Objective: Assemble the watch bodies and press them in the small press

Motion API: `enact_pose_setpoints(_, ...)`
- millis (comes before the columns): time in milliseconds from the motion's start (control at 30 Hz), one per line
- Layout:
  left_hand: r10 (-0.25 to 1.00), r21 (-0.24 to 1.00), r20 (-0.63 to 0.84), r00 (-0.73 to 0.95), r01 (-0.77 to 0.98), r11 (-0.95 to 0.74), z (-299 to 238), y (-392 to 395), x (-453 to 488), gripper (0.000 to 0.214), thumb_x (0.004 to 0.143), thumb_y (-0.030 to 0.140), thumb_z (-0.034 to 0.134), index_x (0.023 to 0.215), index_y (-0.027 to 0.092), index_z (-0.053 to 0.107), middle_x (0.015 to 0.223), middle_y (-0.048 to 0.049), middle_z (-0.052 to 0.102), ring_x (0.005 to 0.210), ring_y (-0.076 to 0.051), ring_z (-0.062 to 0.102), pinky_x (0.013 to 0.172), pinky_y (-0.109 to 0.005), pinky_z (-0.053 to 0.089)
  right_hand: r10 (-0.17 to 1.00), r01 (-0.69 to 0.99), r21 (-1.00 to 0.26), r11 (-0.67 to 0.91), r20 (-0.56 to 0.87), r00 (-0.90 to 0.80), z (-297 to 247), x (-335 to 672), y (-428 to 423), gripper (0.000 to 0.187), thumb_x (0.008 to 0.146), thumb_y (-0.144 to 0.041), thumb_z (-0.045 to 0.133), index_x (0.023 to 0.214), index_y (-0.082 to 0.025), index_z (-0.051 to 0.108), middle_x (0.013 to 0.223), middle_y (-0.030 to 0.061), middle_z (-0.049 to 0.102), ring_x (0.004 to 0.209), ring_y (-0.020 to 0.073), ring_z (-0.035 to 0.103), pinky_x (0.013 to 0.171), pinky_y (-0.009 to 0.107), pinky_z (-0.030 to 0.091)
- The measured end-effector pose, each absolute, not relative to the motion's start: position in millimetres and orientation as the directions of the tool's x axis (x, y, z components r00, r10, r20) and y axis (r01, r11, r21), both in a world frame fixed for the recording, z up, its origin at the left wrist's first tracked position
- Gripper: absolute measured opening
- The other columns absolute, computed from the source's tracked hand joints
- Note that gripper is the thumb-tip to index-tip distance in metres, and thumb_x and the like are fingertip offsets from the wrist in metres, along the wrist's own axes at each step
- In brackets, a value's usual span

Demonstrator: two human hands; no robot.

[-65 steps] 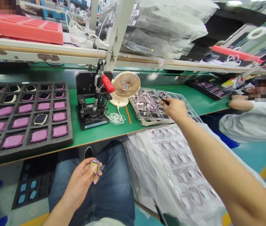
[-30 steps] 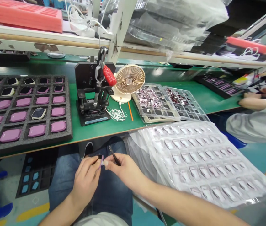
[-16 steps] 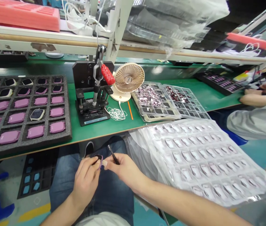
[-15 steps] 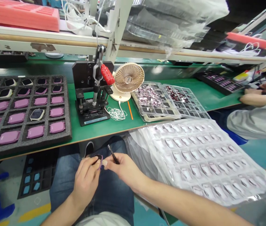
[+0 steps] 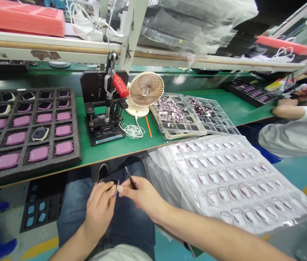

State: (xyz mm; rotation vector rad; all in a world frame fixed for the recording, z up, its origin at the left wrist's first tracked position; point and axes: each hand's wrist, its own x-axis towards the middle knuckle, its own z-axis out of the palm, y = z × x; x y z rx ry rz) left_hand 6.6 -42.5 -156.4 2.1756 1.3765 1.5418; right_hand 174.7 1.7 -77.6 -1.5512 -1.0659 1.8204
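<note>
Purple plastic marks the small casing (image 5: 114, 182), pinched between thumb and forefinger of the left hand (image 5: 99, 210). It is held low in the view at about 6 o'clock, over a lap in blue jeans (image 5: 131, 224) and below the edge of the green bench (image 5: 121, 149). The right hand (image 5: 141, 194) is set against it from 3 o'clock. Its grip is pressed together on dark tweezers (image 5: 130, 177), whose free end points up toward 11 o'clock, while its fingertips meet the casing. What lies between the fingertips is too small to be told.

The step in hand is judged to be the fitting or adjusting of a tiny part at the casing's edge. Fine alignment and a steady pinch from both hands are called for, with the casing kept from turning.

On the bench, a black foam tray (image 5: 73, 159) of purple casings is seen at 10 o'clock. A hand press (image 5: 101, 119) with a red handle stands at 12, with a small fan (image 5: 146, 88) just beside it and clear trays (image 5: 169, 136) of shiny parts at 1 o'clock. A clear blister sheet (image 5: 224, 174) is spread at 3 o'clock, and a co-worker's sleeve (image 5: 291, 132) shows at 2.
</note>
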Motion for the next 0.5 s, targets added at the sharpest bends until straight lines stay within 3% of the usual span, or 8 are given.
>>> enact_pose_setpoints(133,0.722,0.572,0.69,0.054,0.571,-0.589,-153,-41,7,0.036,0.083,-0.011,0.07,0.108,0.015,0.067,0.106,-0.0127,0.075,0.1,-0.022,0.07,0.09,-0.038,0.061,0.799,0.129,-0.835,-0.535,-0.55,-0.241,-78,175,4,0.045,0.068,-0.056,0.093,0.073,-0.017,0.069,0.066,-0.0027,0.064,0.066,0.0126,0.058,0.064,0.024,0.047)
enact_pose_setpoints(300,0.775,0.692,0.632,-0.019,0.464,-0.553,-145,-42,9,0.033,0.084,-0.006,0.071,0.105,0.019,0.068,0.102,-0.0087,0.076,0.096,-0.021,0.073,0.089,-0.037,0.06,0.865,0.129,-0.894,-0.43,-0.449,-0.223,-90,180,3,0.053,0.069,-0.061,0.091,0.09,-0.019,0.067,0.084,-0.0007,0.071,0.081,0.0158,0.065,0.078,0.028,0.053)
enact_pose_setpoints(400,0.822,0.769,0.567,-0.047,0.388,-0.508,-141,-43,10,0.029,0.086,-0.003,0.071,0.102,0.02,0.07,0.098,-0.0068,0.077,0.091,-0.02,0.074,0.08,-0.032,0.061,0.869,0.145,-0.927,-0.346,-0.374,-0.324,-93,182,2,0.05,0.079,-0.06,0.085,0.105,-0.019,0.072,0.098,0.0032,0.076,0.094,0.0194,0.07,0.09,0.032,0.055)
enact_pose_setpoints(500,0.841,0.808,0.537,-0.065,0.328,-0.49,-139,-44,10,0.029,0.085,-0.002,0.072,0.102,0.021,0.073,0.096,-0.0061,0.078,0.088,-0.02,0.075,0.075,-0.03,0.061,0.872,0.106,-0.952,-0.288,-0.307,-0.382,-88,181,-2,0.042,0.088,-0.058,0.078,0.105,-0.019,0.077,0.097,0.0034,0.078,0.092,0.0201,0.072,0.09,0.032,0.056)
